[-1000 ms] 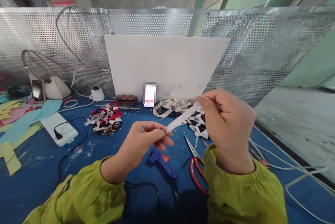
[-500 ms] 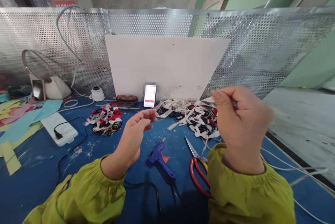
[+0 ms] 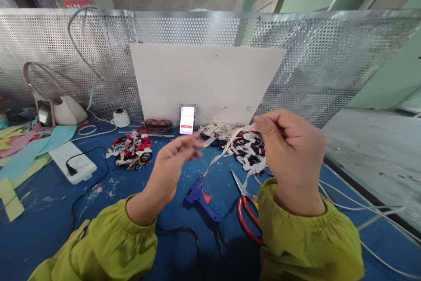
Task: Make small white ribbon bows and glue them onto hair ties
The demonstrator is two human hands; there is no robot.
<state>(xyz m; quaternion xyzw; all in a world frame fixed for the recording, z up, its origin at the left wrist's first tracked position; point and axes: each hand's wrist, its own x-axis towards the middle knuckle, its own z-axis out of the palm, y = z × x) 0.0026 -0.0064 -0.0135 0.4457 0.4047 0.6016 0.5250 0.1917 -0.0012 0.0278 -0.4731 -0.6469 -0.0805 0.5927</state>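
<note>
My right hand is raised above the blue table, its thumb and fingers pinched on the upper end of a white ribbon strip. The strip hangs down and to the left towards a blue glue gun. My left hand hovers just left of the strip, fingertips blurred by motion and apart from it. Red-handled scissors lie below my right wrist. Behind the hands lies a heap of white and black ribbon pieces.
A second heap of red, white and black pieces lies at mid-left. A phone leans on a white board before a perforated metal screen. A power strip, coloured paper sheets and a bag lie left; white cables right.
The strip was stretched between both hands; my left hand has let go and lifted. The strip now dangles from my right hand alone, which shifted slightly.
</note>
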